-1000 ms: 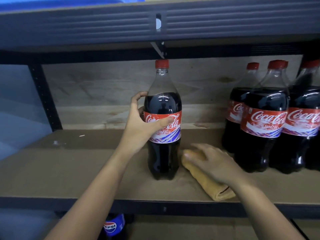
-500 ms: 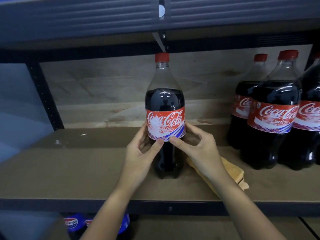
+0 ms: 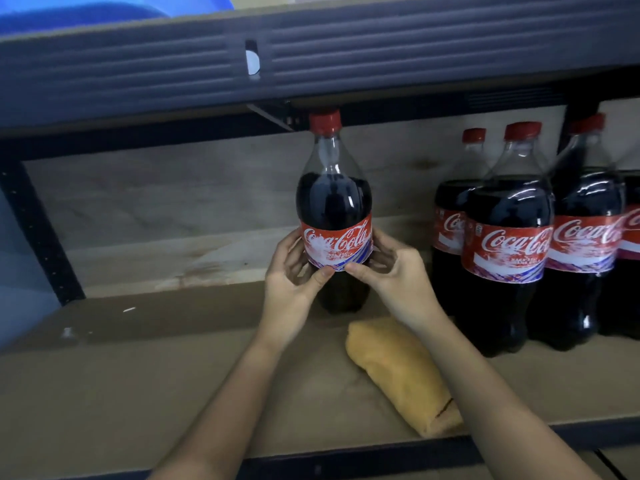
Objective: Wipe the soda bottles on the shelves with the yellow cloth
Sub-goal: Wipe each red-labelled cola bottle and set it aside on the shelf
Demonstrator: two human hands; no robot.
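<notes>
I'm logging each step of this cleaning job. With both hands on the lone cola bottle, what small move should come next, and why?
Probably let the right hand go and pick up the yellow cloth. Both it and the left hand grip the bottle at its label, while the cloth lies untouched on the shelf in front, so nothing can wipe yet.

Held bottle point(image 3: 334, 216): upright at mid-shelf point(image 3: 145, 382), left hand point(image 3: 289, 289) and right hand point(image 3: 398, 282) on either side.
Cloth point(image 3: 401, 375): on the shelf, before the bottle (slightly right).
Bottle group point(image 3: 526, 237): right, well apart.
</notes>
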